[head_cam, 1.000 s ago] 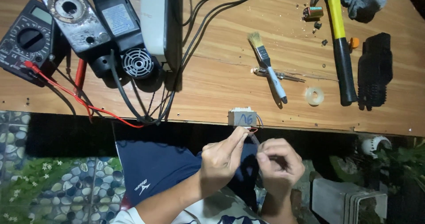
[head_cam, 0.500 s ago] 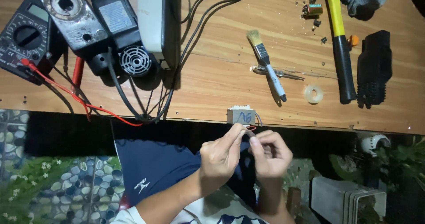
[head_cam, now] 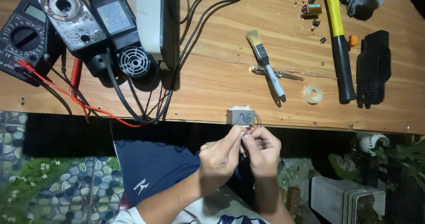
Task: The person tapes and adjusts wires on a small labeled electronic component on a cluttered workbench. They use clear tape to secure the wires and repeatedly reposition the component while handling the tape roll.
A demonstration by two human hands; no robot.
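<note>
A small grey boxy part (head_cam: 241,116) with thin wires sits at the near edge of the wooden table (head_cam: 212,73). Just below that edge, my left hand (head_cam: 220,155) and my right hand (head_cam: 262,148) are pressed together. The fingertips of both pinch the thin red and grey wires (head_cam: 250,127) that lead out of the part. What happens between the fingertips is too small to tell.
On the table lie a paintbrush (head_cam: 265,64), a small screwdriver (head_cam: 276,72), a yellow-handled hammer (head_cam: 338,47), a black brush (head_cam: 374,67), a tape ring (head_cam: 313,94), a multimeter (head_cam: 20,40) with red lead (head_cam: 84,104), black devices (head_cam: 119,33) and cables. A grey block (head_cam: 341,199) stands below right.
My right hand has moved left and up to meet my left hand at the wires. The view has shifted slightly; the grey part stays at the table edge.
</note>
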